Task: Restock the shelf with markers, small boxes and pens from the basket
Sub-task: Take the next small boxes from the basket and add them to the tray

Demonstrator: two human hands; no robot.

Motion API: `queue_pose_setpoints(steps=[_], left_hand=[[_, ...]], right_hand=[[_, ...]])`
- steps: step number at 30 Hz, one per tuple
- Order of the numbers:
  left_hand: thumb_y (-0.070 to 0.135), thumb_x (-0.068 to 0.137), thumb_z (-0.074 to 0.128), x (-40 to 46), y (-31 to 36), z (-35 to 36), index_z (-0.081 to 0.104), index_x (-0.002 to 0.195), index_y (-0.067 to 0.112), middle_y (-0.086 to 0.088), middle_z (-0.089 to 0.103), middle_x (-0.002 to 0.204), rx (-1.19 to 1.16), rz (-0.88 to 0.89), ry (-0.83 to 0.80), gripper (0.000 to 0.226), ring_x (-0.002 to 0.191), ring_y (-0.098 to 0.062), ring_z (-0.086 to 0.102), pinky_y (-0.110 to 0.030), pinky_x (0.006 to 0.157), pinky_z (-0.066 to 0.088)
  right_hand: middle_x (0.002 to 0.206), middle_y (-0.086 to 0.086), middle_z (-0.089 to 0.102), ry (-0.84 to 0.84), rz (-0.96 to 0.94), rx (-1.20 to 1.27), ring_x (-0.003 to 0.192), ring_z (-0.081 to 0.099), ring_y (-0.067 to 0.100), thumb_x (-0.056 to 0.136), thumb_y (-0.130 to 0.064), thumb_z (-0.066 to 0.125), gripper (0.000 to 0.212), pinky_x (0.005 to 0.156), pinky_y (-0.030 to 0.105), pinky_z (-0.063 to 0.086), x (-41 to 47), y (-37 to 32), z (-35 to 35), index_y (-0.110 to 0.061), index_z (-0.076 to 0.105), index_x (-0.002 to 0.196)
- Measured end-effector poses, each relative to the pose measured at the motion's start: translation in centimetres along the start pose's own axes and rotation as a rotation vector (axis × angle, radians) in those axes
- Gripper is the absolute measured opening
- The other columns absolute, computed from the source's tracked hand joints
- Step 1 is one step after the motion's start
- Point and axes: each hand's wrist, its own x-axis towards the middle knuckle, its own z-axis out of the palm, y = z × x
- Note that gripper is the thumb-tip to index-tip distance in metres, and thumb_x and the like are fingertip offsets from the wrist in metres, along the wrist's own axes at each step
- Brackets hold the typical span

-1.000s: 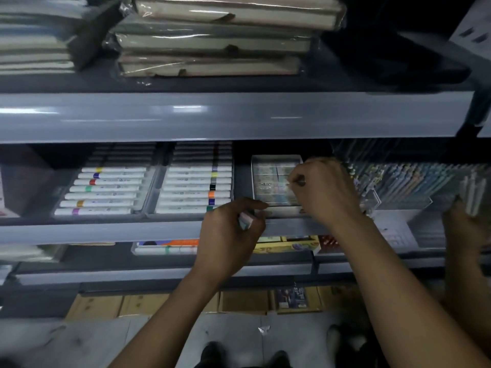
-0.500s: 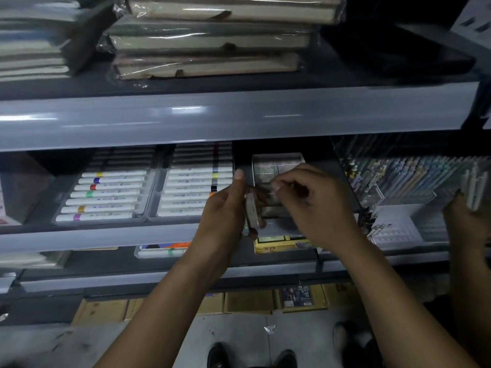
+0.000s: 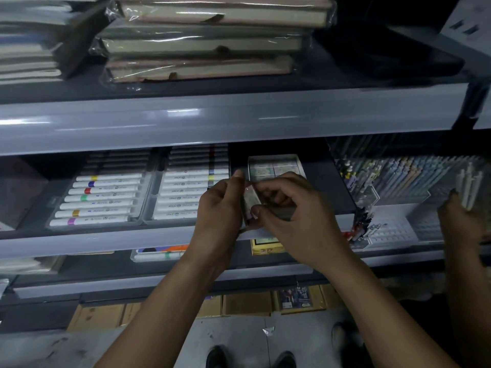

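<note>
My left hand (image 3: 221, 205) and my right hand (image 3: 292, 208) meet in front of the middle shelf (image 3: 93, 241). Between them stands a small pale box (image 3: 251, 201) on edge, held by my left fingers and pinched by my right thumb and fingers. Just behind the hands sits a white tray of small boxes (image 3: 273, 167), partly hidden. Two trays of white markers (image 3: 103, 199) with coloured bands lie to the left. Pens (image 3: 409, 179) fill clear racks at the right. The basket is out of view.
Another person's hand (image 3: 462, 216) at the far right holds several white pens (image 3: 469, 185). Wrapped notebooks (image 3: 207, 41) are stacked on the upper shelf. Yellow packs (image 3: 265, 247) lie on the lower shelf. Cardboard boxes (image 3: 247, 304) and shoes are on the floor.
My hands drew back from the tray of small boxes and came together. The small box now stands on edge between both hands. The other person's hand shifted slightly at the right.
</note>
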Motion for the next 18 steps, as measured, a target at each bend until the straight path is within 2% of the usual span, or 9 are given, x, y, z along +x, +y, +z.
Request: queue_pose_setpoints(steps=[3, 5, 8, 11, 13, 15, 18], left_hand=[[0.034, 0.109, 0.048, 0.1, -0.3, 0.1, 0.067, 0.103, -0.004, -0.025, 0.072, 0.086, 0.008, 0.019, -0.035, 0.043, 0.079, -0.030, 0.072, -0.036, 0.066, 0.065], [0.035, 0.109, 0.047, 0.2, -0.5, -0.1, 0.068, 0.098, -0.001, -0.021, 0.074, 0.084, 0.039, 0.036, -0.050, 0.043, 0.077, -0.028, 0.074, -0.034, 0.063, 0.063], [0.034, 0.110, 0.047, 0.4, -0.8, -0.5, 0.066, 0.092, 0.006, -0.007, 0.075, 0.072, 0.165, 0.091, -0.013, 0.039, 0.066, -0.018, 0.073, -0.026, 0.052, 0.055], [0.029, 0.109, 0.050, 0.7, -1.6, -1.1, 0.065, 0.081, 0.009, -0.004, 0.064, 0.060, 0.316, 0.209, 0.041, 0.037, 0.051, -0.015, 0.061, -0.027, 0.044, 0.046], [0.030, 0.109, 0.053, 1.1, -2.5, -2.0, 0.069, 0.079, 0.013, 0.002, 0.062, 0.057, 0.470, 0.335, 0.046, 0.038, 0.048, -0.013, 0.055, -0.028, 0.046, 0.044], [0.040, 0.105, 0.055, 1.6, -3.5, -2.7, 0.075, 0.084, 0.016, 0.002, 0.066, 0.062, 0.640, 0.447, 0.037, 0.038, 0.053, -0.017, 0.059, -0.035, 0.048, 0.046], [0.039, 0.105, 0.060, 1.7, -4.4, -2.9, 0.075, 0.080, 0.016, -0.004, 0.066, 0.065, 0.775, 0.517, 0.042, 0.037, 0.059, -0.022, 0.060, -0.041, 0.053, 0.044]], right_hand=[[0.104, -0.009, 0.060, -0.006, 0.021, 0.051, 0.094, 0.062, 0.008, 0.087, -0.012, 0.078, 0.019, 0.083, 0.019, 0.052, 0.0, -0.1, 0.0, -0.018, 0.070, 0.104], [0.093, -0.016, 0.060, -0.012, 0.025, 0.077, 0.086, 0.061, 0.010, 0.089, -0.014, 0.077, 0.015, 0.075, 0.019, 0.051, 0.1, -0.3, -0.1, -0.020, 0.069, 0.100], [0.078, -0.013, 0.061, 0.076, 0.084, 0.127, 0.072, 0.058, 0.013, 0.091, -0.020, 0.077, 0.010, 0.064, 0.023, 0.051, 0.4, -0.1, -0.7, -0.024, 0.071, 0.098], [0.078, -0.020, 0.057, 0.183, 0.079, -0.018, 0.069, 0.055, 0.006, 0.087, -0.012, 0.080, 0.017, 0.060, 0.012, 0.043, 1.3, 1.5, -1.6, -0.022, 0.072, 0.097], [0.079, -0.024, 0.053, 0.153, 0.064, -0.172, 0.070, 0.055, -0.003, 0.086, -0.009, 0.081, 0.017, 0.062, 0.005, 0.038, 1.9, 2.3, -1.9, -0.019, 0.075, 0.098], [0.087, -0.022, 0.056, 0.082, 0.046, -0.294, 0.071, 0.054, -0.011, 0.085, -0.010, 0.082, 0.017, 0.065, 0.002, 0.037, 2.5, 2.8, -1.7, -0.018, 0.078, 0.099], [0.097, -0.011, 0.066, -0.033, 0.014, -0.350, 0.073, 0.054, -0.005, 0.084, -0.006, 0.081, 0.022, 0.071, 0.011, 0.047, 3.2, 3.4, -1.0, -0.020, 0.082, 0.101]])
